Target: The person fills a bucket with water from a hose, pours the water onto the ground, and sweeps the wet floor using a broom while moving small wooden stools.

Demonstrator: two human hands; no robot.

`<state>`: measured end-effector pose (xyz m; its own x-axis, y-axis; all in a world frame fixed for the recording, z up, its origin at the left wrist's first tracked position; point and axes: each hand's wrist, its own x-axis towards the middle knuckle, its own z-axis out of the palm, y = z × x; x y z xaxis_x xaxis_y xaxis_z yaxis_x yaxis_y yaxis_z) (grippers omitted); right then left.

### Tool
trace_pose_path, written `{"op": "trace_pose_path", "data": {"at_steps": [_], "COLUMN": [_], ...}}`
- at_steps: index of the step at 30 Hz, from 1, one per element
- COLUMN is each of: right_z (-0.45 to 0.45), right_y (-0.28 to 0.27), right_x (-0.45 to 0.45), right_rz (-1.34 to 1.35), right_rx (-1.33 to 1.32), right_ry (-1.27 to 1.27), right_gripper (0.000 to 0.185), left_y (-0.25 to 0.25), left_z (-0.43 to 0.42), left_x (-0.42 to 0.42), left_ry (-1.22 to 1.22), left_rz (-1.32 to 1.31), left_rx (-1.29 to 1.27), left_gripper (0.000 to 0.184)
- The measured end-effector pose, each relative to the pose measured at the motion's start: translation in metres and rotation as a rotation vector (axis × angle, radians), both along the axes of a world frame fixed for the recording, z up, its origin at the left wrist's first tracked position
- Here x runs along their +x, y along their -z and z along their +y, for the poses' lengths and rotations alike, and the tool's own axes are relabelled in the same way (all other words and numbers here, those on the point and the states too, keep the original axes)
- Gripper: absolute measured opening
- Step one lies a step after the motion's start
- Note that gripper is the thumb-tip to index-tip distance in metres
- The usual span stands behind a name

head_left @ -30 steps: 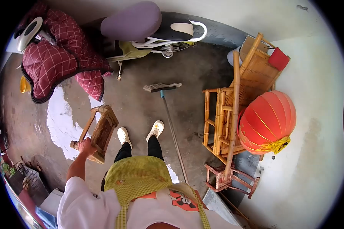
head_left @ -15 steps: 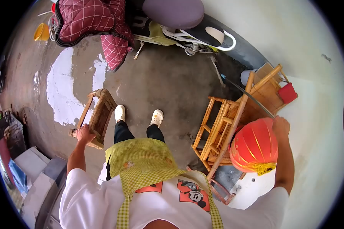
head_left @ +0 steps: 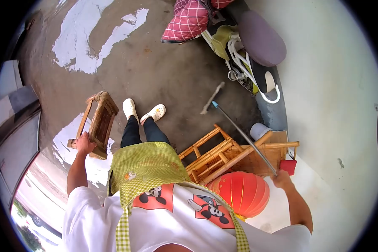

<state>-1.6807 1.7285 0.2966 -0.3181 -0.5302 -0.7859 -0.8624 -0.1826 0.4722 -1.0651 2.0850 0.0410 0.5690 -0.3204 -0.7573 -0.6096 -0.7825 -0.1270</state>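
Observation:
My left hand (head_left: pixel 85 143) is closed around the lower end of a small wooden stool (head_left: pixel 106 122), which hangs tilted above the floor beside my left leg. With my right hand (head_left: pixel 282 179) I grip the top of a long-handled mop (head_left: pixel 243 136). Its metal pole slants away from me to a blue joint, and a narrow greyish head lies at the floor. Below the pole, near my right hand, are a red lantern (head_left: pixel 243 193) and a bamboo chair (head_left: pixel 222 161). A red item (head_left: pixel 288 167) sits at the chair's end, just beyond my right hand.
A scooter (head_left: pixel 262 40) with a red quilted cover (head_left: pixel 189 21) stands along the white wall (head_left: pixel 323 84). By the chair is a pale bucket (head_left: pixel 259 131). Shiny wet patches (head_left: pixel 77 38) lie on the concrete floor. A vehicle-like grey body (head_left: pixel 17 147) is at far left.
My view and body have turned, and my feet have shifted. The mop has swung clear of the lantern, its head now fully visible. The stool stays in my left hand.

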Motion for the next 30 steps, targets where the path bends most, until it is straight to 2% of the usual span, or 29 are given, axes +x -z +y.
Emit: {"op": "trace_pose_path", "data": {"at_steps": [2,4,5,6,7,9,11,12,14,16,17,21,23,25,27,30], "right_z": [0.011,0.007,0.0,-0.005,-0.008,-0.009,-0.002,-0.002,0.005,0.02,0.029,0.084,0.115,0.132,0.146,0.15], "right_y": [0.002,0.039,0.071,0.12,0.168,0.243,0.28,0.302,0.344,0.313,0.265,0.109,0.068,0.059,0.073,0.145], "right_x": [0.043,0.08,0.098,0.111,0.139,0.245,0.356,0.374,0.36,0.285,0.254,0.117,0.079,0.052,0.04,0.057], "right_rz": [-0.176,-0.352,-0.473,-0.371,-0.391,-0.459,-0.557,-0.599,-0.716,-0.651,-0.517,-0.275,-0.137,-0.031,0.02,-0.079], "right_rx": [0.059,0.115,0.137,0.161,0.206,0.23,0.176,0.205,0.071,0.045,0.086,-0.004,-0.039,-0.016,0.048,0.118], "right_ry": [0.016,-0.047,-0.092,-0.146,-0.15,0.073,0.089,0.05,-0.081,-0.065,-0.016,-0.085,-0.077,-0.039,-0.009,0.055], "right_gripper": [0.032,0.04,0.042,0.044,0.045,0.045,0.048,0.048,0.048,0.05,0.056,0.054,0.056,0.057,0.057,0.058], "left_y": [0.021,0.026,0.019,0.013,0.009,0.002,-0.002,-0.004,-0.006,-0.005,-0.003,0.021,0.036,0.041,0.028,0.025], "left_z": [0.026,0.055,0.063,0.074,0.083,0.091,0.099,0.105,0.115,0.116,0.115,0.113,0.11,0.109,0.1,0.101], "left_x": [0.003,0.002,0.0,-0.001,-0.002,-0.002,-0.001,0.001,0.007,0.019,0.02,0.03,0.04,0.048,0.054,0.061], "left_ry": [-0.05,-0.128,-0.18,-0.23,-0.235,-0.281,-0.319,-0.286,-0.275,-0.27,-0.271,-0.269,-0.268,-0.283,-0.321,-0.36], "left_rz": [0.01,0.019,0.015,-0.016,0.001,0.055,0.017,0.035,0.034,0.054,0.05,0.03,0.013,0.032,0.079,0.131], "left_rx": [0.0,0.022,0.007,-0.002,0.008,0.018,0.001,-0.001,-0.025,-0.052,-0.047,-0.058,-0.089,-0.124,-0.098,-0.106], "left_gripper": [0.043,0.043,0.044,0.044,0.045,0.047,0.048,0.048,0.048,0.049,0.049,0.051,0.051,0.052,0.052,0.054]}}
